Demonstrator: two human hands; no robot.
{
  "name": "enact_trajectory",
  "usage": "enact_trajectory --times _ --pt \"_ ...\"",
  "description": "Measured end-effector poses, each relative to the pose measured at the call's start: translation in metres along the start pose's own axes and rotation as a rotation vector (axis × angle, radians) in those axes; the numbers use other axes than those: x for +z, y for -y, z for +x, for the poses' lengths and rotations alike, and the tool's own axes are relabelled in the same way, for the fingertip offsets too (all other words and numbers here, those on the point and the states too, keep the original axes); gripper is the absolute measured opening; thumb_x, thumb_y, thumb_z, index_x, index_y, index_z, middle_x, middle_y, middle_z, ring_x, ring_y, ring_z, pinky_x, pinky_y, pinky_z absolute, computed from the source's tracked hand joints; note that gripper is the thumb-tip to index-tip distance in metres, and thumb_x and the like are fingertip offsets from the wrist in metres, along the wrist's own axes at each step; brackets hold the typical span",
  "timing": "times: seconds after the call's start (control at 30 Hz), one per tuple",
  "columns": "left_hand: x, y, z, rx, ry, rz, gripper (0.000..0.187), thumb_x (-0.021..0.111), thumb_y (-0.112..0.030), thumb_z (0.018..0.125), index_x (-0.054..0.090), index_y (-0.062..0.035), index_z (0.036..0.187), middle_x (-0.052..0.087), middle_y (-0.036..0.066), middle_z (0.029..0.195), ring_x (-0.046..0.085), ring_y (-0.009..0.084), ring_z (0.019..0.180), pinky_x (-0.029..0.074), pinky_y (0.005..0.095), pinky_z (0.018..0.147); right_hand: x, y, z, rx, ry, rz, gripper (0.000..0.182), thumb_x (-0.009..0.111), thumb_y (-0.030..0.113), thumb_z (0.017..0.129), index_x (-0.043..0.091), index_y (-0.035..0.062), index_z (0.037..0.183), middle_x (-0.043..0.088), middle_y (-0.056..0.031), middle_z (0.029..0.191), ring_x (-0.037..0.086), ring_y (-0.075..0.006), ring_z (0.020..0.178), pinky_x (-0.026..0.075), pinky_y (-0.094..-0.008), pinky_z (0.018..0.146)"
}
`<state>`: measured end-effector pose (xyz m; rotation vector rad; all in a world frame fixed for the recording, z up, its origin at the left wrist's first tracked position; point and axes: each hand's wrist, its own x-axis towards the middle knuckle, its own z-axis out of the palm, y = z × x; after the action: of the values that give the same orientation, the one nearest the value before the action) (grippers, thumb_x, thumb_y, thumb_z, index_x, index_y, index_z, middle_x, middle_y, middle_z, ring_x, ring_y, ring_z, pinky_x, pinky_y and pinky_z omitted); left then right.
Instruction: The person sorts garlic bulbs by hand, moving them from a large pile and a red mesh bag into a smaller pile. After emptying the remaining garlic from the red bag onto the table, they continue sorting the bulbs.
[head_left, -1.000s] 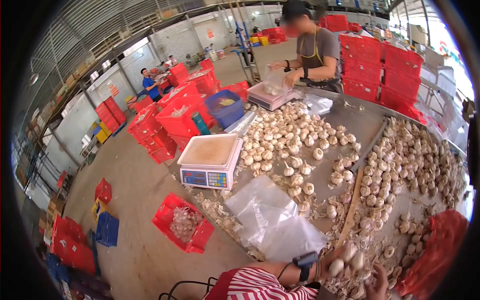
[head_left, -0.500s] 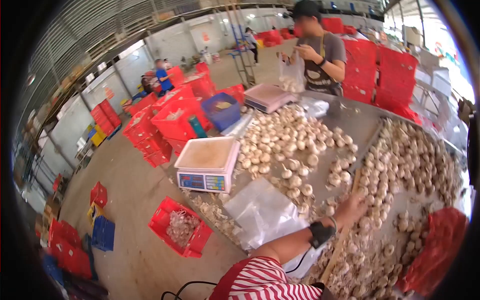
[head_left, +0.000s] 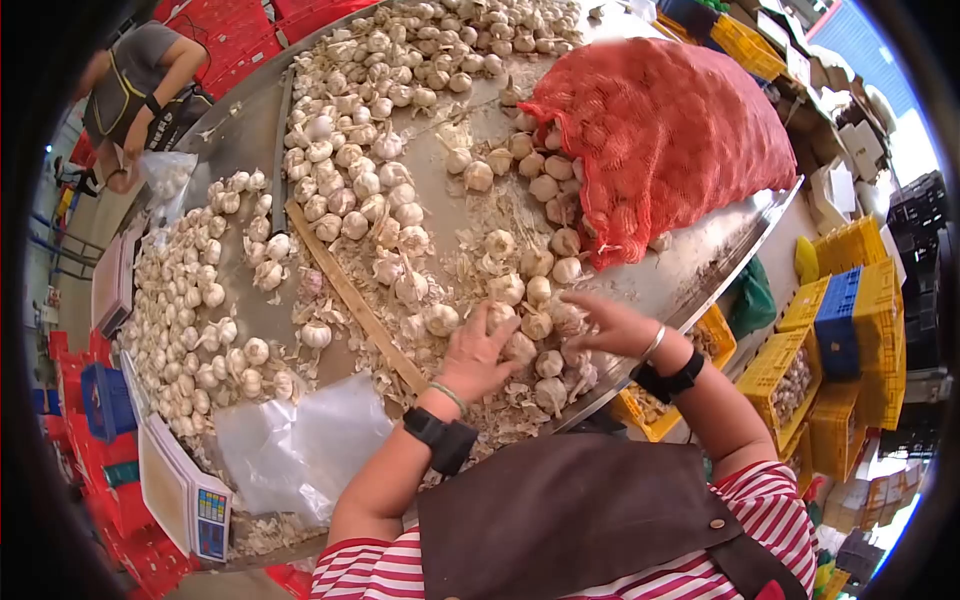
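Garlic (head_left: pixel 520 348) wants gentleness: left hand (head_left: pixel 475 362) curves over it, hold unclear; right hand (head_left: pixel 622 328), toward its three o'clock, spreads half-open, seemingly empty.

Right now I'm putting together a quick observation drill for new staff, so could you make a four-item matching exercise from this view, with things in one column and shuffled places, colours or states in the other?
Things
1. Mesh sack
2. Wooden strip
3. Left hand
4. Clear plastic

Places, colours or states
A. Between two spreads of garlic
B. Flat, between the scale and the left forearm
C. Red, on the right side of the table
D. Bare, at the loose garlic bulbs

Right pairs: 1-C, 2-A, 3-D, 4-B
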<state>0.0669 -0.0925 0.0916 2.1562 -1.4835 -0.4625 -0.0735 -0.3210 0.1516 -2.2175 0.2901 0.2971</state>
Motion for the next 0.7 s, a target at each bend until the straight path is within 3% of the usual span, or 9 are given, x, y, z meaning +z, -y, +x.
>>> enact_trajectory --times 0.1,0.2,0.23,0.3,0.37,0.43,0.57,0.63,0.7 --pt "-0.031 0.008 0.015 -0.183 0.172 -0.006 0.059 0.075 -0.034 0.075 0.054 -0.0135 0.126 0.047 0.020 0.130 0.050 0.0386 0.114 0.043 0.0428 0.094 -0.024 -0.012 0.025 0.038 -0.177 -0.219 0.047 0.072 0.021 0.076 0.057 0.0047 0.117 0.061 -0.0196 0.110 0.059 -0.0362 0.103 0.049 -0.0421 0.087" --pt "-0.019 0.037 0.017 -0.326 -0.077 -0.334 0.046 0.075 -0.029 0.077 0.055 -0.0074 0.112 0.062 0.015 0.099 0.059 0.0326 0.097 0.047 0.0399 0.086 -0.029 -0.009 0.053 0.062 -0.217 -0.394 0.036 0.067 0.015 0.077 0.058 0.0038 0.110 0.062 -0.0206 0.106 0.061 -0.0372 0.100 0.050 -0.0425 0.085" --pt "-0.011 0.045 0.014 -0.330 -0.070 -0.328 0.046 0.075 -0.029 0.077 0.055 -0.0074 0.112 0.062 0.015 0.099 0.059 0.0326 0.097 0.047 0.0399 0.086 -0.022 -0.016 0.064 0.034 -0.185 -0.502 0.033 0.065 0.013 0.076 0.059 0.0036 0.108 0.062 -0.0211 0.103 0.061 -0.0378 0.098 0.050 -0.0429 0.084" --pt "-0.012 0.049 0.012 -0.260 -0.127 -0.395 0.035 0.072 -0.018 0.082 0.054 -0.0056 0.108 0.061 0.008 0.097 0.059 0.0173 0.080 0.050 0.0316 0.072 -0.008 -0.026 0.078 0.001 -0.156 -0.598 0.030 0.062 0.010 0.076 0.059 0.0033 0.105 0.062 -0.0216 0.101 0.062 -0.0385 0.097 0.050 -0.0434 0.084" --pt "-0.018 0.041 0.002 -0.359 -0.124 -0.578 0.032 0.069 -0.014 0.085 0.053 -0.0058 0.112 0.062 0.005 0.101 0.060 0.0146 0.085 0.050 0.0273 0.072 0.002 -0.033 0.087 0.184 0.010 -0.611 0.028 0.059 0.006 0.075 0.059 0.0037 0.102 0.062 -0.0224 0.101 0.062 -0.0393 0.094 0.051 -0.0447 0.082" --pt "-0.033 0.028 -0.002 -0.466 -0.329 -1.359 0.029 0.062 -0.014 0.089 0.053 -0.0062 0.116 0.062 0.006 0.106 0.063 0.0173 0.090 0.053 0.0280 0.075 -0.008 -0.030 0.084 0.199 0.029 -0.568 0.029 0.061 0.010 0.075 0.060 0.0035 0.103 0.061 -0.0232 0.102 0.062 -0.0395 0.092 0.051 -0.0434 0.082" --pt "-0.055 0.033 -0.003 -0.425 -0.287 -1.956 0.026 0.059 -0.019 0.092 0.052 -0.0053 0.113 0.060 0.010 0.104 0.065 0.0230 0.092 0.057 0.0366 0.077 -0.048 -0.008 0.045 0.146 -0.081 0.595 0.033 0.066 0.025 0.083 0.062 0.0052 0.109 0.065 -0.0126 0.096 0.065 -0.0236 0.087 0.055 -0.0332 0.075" --pt "-0.039 0.042 0.014 -0.451 -0.312 -1.844 0.027 0.058 -0.025 0.092 0.055 -0.0057 0.110 0.060 0.009 0.102 0.065 0.0228 0.093 0.056 0.0340 0.075 -0.056 0.006 0.027 0.060 -0.100 0.897 0.029 0.067 0.026 0.084 0.063 0.0044 0.104 0.064 -0.0110 0.097 0.064 -0.0195 0.083 0.055 -0.0295 0.070" --pt "-0.029 0.041 0.039 -0.435 -0.015 -0.898 0.028 0.059 -0.029 0.092 0.058 -0.0068 0.107 0.061 0.011 0.106 0.066 0.0240 0.091 0.055 0.0331 0.073 -0.059 -0.002 0.016 -0.044 -0.118 1.195 0.027 0.067 0.027 0.085 0.063 0.0036 0.098 0.064 -0.0093 0.097 0.064 -0.0154 0.078 0.054 -0.0258 0.064"
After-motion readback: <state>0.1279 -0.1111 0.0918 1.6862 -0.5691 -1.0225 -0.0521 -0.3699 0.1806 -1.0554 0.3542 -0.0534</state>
